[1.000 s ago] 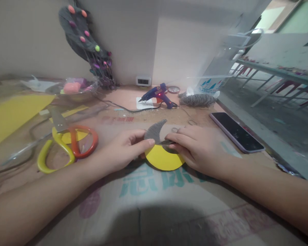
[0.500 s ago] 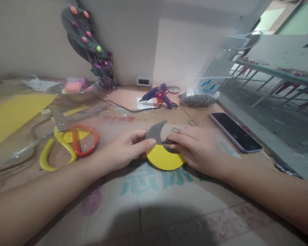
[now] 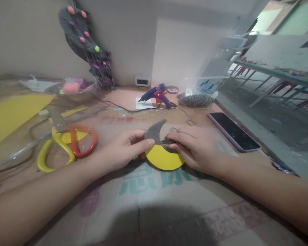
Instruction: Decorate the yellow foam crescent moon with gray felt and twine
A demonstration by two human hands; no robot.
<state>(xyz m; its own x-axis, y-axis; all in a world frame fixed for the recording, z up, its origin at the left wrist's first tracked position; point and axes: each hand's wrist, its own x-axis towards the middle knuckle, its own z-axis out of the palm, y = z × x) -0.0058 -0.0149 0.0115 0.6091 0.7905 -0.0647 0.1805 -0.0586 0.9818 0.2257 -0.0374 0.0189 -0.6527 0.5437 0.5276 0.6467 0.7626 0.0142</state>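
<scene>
A crescent-shaped card piece [image 3: 161,155] sits at the centre of the table, yellow on its lower part and wrapped in grey yarn on its upper horn. My left hand [image 3: 123,150] pinches its left side between thumb and fingers. My right hand [image 3: 197,145] is closed on its right side, fingertips pressing the grey yarn down where the wrapped part meets the yellow. A thin yarn strand runs back toward a grey yarn bundle [image 3: 195,99].
Yellow and orange scissors [image 3: 64,143] lie at left over a yellow scrap. Yellow sheet [image 3: 12,112] at far left. A blue glue gun [image 3: 157,95] with its cord stands at the back. A phone [image 3: 233,131] lies at right near the table edge. A grey decorated craft [image 3: 86,44] leans on the wall.
Almost nothing has moved. Both hands stay on the crescent piece, with only slight finger shifts on the yarn.
</scene>
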